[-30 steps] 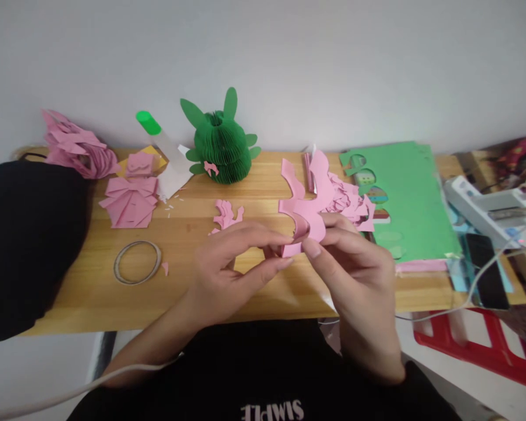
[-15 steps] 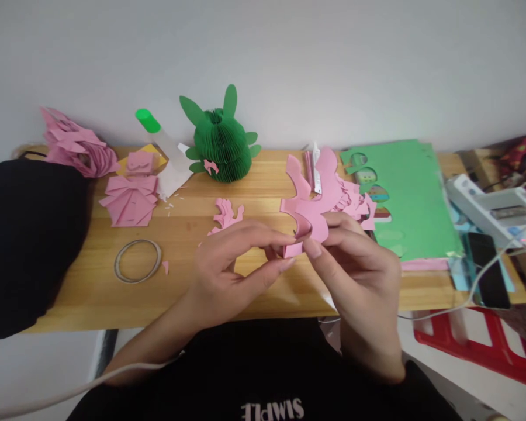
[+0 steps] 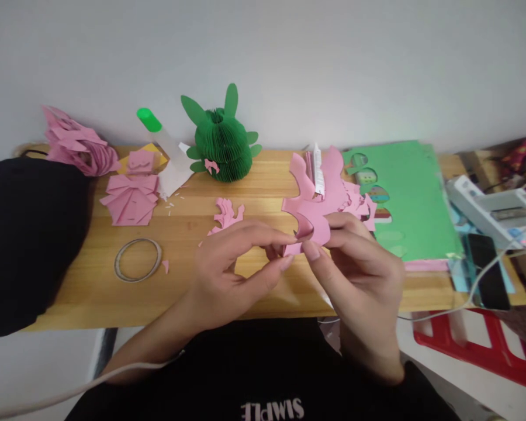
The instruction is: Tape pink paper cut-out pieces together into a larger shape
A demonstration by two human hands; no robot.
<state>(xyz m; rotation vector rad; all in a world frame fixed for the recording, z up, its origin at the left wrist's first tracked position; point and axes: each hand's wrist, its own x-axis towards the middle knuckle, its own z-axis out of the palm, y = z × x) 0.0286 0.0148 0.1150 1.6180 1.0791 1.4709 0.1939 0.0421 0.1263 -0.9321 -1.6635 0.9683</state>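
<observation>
A curled pink paper cutout (image 3: 319,204) with wavy lobes is held up over the wooden table. My left hand (image 3: 234,272) pinches its lower left end between thumb and fingers. My right hand (image 3: 355,275) grips the lower right part, thumb in front and fingers behind the paper. The hidden fingertips cannot be made out. Beyond my left hand lies a small stack of pink paper cutouts (image 3: 227,213). Past the held piece are more pink paper scraps (image 3: 359,202) and a white tube (image 3: 318,169).
A green paper honeycomb figure (image 3: 222,146) stands at the back. To the left are folded pink papers (image 3: 131,196), a glue stick (image 3: 155,126), a tape roll (image 3: 138,261) and a black cloth item (image 3: 30,245). Green sheets (image 3: 421,199), a phone (image 3: 488,272) and a power strip (image 3: 486,204) lie right.
The pink cutout's upper lobes have shifted and tilted slightly to the right. Both hands keep their grip in nearly the same place.
</observation>
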